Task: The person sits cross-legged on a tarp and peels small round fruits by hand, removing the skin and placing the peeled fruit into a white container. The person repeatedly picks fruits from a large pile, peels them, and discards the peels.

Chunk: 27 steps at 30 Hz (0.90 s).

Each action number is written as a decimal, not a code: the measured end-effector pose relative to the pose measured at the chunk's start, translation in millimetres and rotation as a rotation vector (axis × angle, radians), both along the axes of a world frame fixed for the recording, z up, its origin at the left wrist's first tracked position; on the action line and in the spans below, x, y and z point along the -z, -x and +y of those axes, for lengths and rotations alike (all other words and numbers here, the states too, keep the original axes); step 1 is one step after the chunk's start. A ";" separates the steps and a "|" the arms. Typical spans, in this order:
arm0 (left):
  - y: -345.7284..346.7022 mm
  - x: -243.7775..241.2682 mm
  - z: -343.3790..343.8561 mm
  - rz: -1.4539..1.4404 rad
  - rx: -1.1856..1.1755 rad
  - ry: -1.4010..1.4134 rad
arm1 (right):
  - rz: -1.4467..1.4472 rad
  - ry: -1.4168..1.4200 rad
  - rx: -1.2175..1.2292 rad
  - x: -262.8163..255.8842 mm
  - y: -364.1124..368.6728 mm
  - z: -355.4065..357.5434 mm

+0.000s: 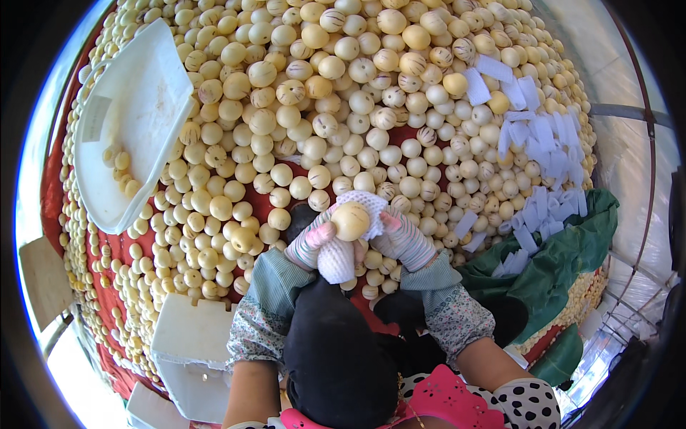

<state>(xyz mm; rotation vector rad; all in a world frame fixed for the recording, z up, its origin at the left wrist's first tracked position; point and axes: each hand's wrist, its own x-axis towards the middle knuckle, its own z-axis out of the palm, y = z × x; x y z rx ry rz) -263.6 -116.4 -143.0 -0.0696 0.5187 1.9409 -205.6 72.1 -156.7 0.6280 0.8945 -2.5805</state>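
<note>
In striped fingerless gloves and patterned sleeve covers, both hands meet at the middle of the view. My left hand (312,239) grips a pale yellow round fruit (350,220) from its left side, its fingertips against the skin. Beside the fruit on the right, my right hand (403,236) pinches a white foam net sleeve (366,206), whose open mesh lies behind and to the right of the fruit. A second white foam net (336,261) bulges below the fruit, close to the left hand; whether it wraps something cannot be told.
A large heap of round pale fruits (300,115), some purple-streaked, lies over red cloth. At the left stands a white plastic tub (179,88) with several fruits inside; white foam boxes (193,332) sit lower left. Folded foam nets (546,134) lie at the right, near a green sheet (579,241).
</note>
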 end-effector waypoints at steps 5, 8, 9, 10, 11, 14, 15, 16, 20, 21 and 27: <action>-4.0 15.9 -0.2 0.341 -0.127 0.466 | 0.178 -1.391 -0.111 -12.3 0.8 -13.1; -10.1 34.2 7.5 0.634 -0.213 0.721 | 0.442 -1.482 -0.036 -15.1 3.7 -28.2; -10.0 40.0 8.1 0.599 -0.163 0.719 | 0.523 -1.477 -0.061 -14.3 3.6 -35.4; -11.7 43.6 7.0 0.347 -0.229 0.492 | 0.457 -1.368 -0.049 -13.9 2.9 -37.4; -14.4 45.6 7.2 0.081 -0.279 0.264 | 0.468 -1.390 -0.078 -11.8 3.4 -41.6; -9.8 43.3 -3.1 -0.128 -0.232 0.214 | 0.568 -1.333 -0.317 -13.2 9.5 -32.2; -9.4 38.4 -6.4 -0.146 -0.190 0.259 | 0.618 -1.032 -0.365 -15.3 15.6 -24.7; -10.3 30.7 -14.8 -0.125 -0.184 0.387 | 0.569 -1.207 -0.331 -18.6 21.7 -10.5; -19.8 -18.1 -74.9 -0.044 -0.200 0.597 | -0.040 -1.638 0.077 -26.3 80.3 89.1; -22.9 -30.2 -97.1 -0.048 -0.281 0.631 | -0.159 -1.879 0.118 -27.7 90.7 120.2; -82.2 -104.1 -265.5 -0.056 -0.559 0.973 | 0.095 -2.453 -0.210 27.0 140.0 261.3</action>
